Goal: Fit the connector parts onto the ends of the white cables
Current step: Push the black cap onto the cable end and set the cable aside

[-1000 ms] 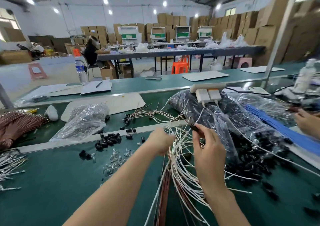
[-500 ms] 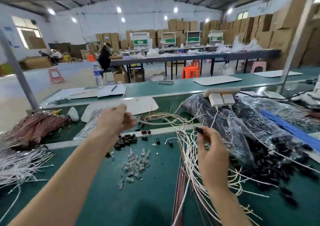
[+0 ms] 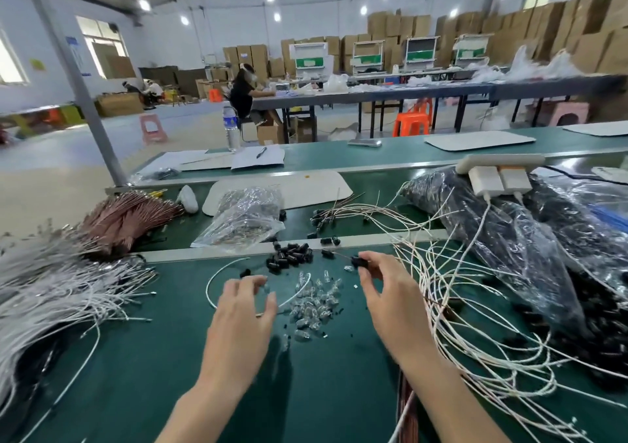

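My right hand [image 3: 390, 301] pinches a small black connector part [image 3: 360, 261] between thumb and forefinger, with a thin wire end sticking out to its left. My left hand [image 3: 243, 310] hovers low over the green table with fingers loosely spread, right beside a pile of clear connector parts [image 3: 314, 303]. A single white cable [image 3: 209, 284] loops on the table by that hand and runs under it. A small heap of black caps [image 3: 290, 255] lies just beyond. Tangled white cables [image 3: 475, 310] sprawl to the right of my right hand.
A thick bundle of white cables [image 3: 51, 289] and a brown wire bundle [image 3: 125, 216] fill the left side. A clear bag of parts [image 3: 244, 218] sits behind the rail. Black-filled plastic bags [image 3: 509, 238] and a power strip [image 3: 499, 165] crowd the right.
My left hand has come down from chest height to the table beside the clear parts, and a white cable now lies looped there. My right hand moved left with the black part.
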A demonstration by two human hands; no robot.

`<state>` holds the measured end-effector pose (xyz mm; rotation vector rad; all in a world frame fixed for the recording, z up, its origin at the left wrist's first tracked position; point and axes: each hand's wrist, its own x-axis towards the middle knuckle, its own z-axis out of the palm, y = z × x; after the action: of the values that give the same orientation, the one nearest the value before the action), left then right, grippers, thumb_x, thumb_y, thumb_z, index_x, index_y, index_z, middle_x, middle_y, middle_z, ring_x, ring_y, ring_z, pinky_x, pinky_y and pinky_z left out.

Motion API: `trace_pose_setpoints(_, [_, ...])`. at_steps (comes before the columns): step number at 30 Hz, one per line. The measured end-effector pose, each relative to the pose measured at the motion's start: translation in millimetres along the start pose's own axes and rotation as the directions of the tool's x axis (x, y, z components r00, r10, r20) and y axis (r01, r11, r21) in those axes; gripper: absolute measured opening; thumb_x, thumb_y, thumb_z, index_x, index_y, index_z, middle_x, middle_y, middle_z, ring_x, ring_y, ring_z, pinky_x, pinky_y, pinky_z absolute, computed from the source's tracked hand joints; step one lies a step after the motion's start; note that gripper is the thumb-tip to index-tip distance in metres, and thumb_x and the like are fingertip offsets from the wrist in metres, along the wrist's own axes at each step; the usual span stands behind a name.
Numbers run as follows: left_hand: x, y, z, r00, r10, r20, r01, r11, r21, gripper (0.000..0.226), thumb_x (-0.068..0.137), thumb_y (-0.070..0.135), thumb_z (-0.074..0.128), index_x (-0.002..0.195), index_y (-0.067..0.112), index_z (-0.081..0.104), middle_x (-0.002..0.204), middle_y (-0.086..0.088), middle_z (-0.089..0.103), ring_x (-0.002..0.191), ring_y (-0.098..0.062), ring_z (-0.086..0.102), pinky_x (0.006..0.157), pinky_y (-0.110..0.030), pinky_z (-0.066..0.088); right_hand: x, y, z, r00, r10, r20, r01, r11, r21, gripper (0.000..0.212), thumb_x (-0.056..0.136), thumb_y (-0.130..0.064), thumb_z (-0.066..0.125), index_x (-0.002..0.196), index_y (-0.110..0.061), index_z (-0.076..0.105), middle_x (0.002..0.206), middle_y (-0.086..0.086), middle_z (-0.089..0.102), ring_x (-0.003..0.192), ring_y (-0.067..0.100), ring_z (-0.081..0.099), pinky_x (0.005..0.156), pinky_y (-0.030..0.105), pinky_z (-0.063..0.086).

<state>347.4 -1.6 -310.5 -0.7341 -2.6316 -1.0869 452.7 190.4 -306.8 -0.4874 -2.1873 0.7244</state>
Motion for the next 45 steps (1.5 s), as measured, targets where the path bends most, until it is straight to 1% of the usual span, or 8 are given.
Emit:
trace_pose_setpoints(6, [25,13,48,0.988,0.097,0.118,-0.123,0.964,0.234,0.031,0.104,0.046,0.040,0.124,0.028,0.058,0.121,0.009,0.059,0.115,-0.014,0.050,0.096,-0.030,0.038,-2,12,9,0.999,0.037,0.031,-0.037,0.999,-0.004,0.025,0.096,-0.016,0.065,0.121,-0.020,0.065,0.107,-0.010,0.066,0.093,0.000,0.059,0.086,0.005,0.038])
trace_pose_setpoints(12, [25,0,48,0.982,0.184,0.050,-0.171,0.967,-0.191,0.013,0.097,0.032,0.058,0.103,0.027,0.070,0.097,0.021,0.062,0.101,-0.008,0.058,0.091,-0.036,0.048,2,21,14,0.983,0.168,0.068,-0.177,0.971,0.163,0.018,0.095,-0.020,0.067,0.109,-0.031,0.064,0.092,-0.018,0.068,0.089,-0.007,0.061,0.076,0.003,0.043])
trace_pose_setpoints(15, [20,2,38,0.967,0.255,0.027,-0.218,0.875,-0.433,0.016,0.092,0.029,0.057,0.100,0.034,0.070,0.099,0.015,0.065,0.100,-0.013,0.064,0.086,-0.026,0.052,6,20,14,0.947,0.299,0.114,-0.320,0.876,0.362,0.013,0.095,-0.025,0.068,0.101,-0.035,0.062,0.088,-0.017,0.072,0.087,-0.002,0.066,0.074,0.007,0.046])
trace_pose_setpoints(18, [20,8,37,0.949,0.314,0.014,-0.273,0.846,-0.458,0.018,0.091,0.025,0.060,0.098,0.037,0.071,0.100,0.014,0.065,0.097,-0.014,0.065,0.081,-0.021,0.051,11,16,12,0.906,0.351,0.237,-0.423,0.725,0.544,0.013,0.095,-0.026,0.067,0.107,-0.029,0.061,0.094,-0.013,0.076,0.085,0.007,0.071,0.077,0.019,0.050])
trace_pose_setpoints(28, [17,11,39,0.943,0.332,0.018,-0.299,0.869,-0.396,0.016,0.090,0.027,0.064,0.101,0.027,0.076,0.097,0.015,0.064,0.095,-0.017,0.064,0.080,-0.042,0.055,11,14,9,0.870,0.273,0.410,-0.492,0.465,0.736,0.043,0.080,-0.027,0.074,0.118,-0.011,0.061,0.099,0.009,0.077,0.082,0.013,0.071,0.069,0.020,0.054])
trace_pose_setpoints(34, [15,11,38,0.940,0.340,0.024,-0.307,0.875,-0.375,0.017,0.091,0.030,0.063,0.101,0.026,0.076,0.096,0.017,0.063,0.093,-0.016,0.064,0.079,-0.042,0.055,9,11,10,0.882,0.283,0.376,-0.470,0.508,0.722,0.036,0.079,-0.026,0.079,0.111,-0.015,0.067,0.093,0.007,0.077,0.077,0.009,0.068,0.071,0.018,0.053])
trace_pose_setpoints(38, [12,15,35,0.931,0.364,0.038,-0.327,0.874,-0.359,0.018,0.091,0.039,0.061,0.099,0.029,0.073,0.093,0.017,0.062,0.084,-0.011,0.064,0.074,-0.040,0.055,6,13,15,0.924,0.280,0.261,-0.383,0.660,0.647,0.018,0.087,-0.021,0.077,0.101,-0.028,0.069,0.086,-0.004,0.075,0.078,0.003,0.068,0.072,0.012,0.049])
trace_pose_setpoints(45, [11,16,38,0.928,0.370,0.046,-0.342,0.893,-0.292,0.021,0.093,0.049,0.053,0.091,0.032,0.064,0.090,0.019,0.059,0.082,-0.009,0.061,0.075,-0.034,0.052,1,16,20,0.973,0.149,0.177,-0.214,0.867,0.450,0.022,0.089,-0.030,0.075,0.103,-0.043,0.065,0.094,-0.018,0.072,0.091,0.005,0.068,0.077,0.010,0.049])
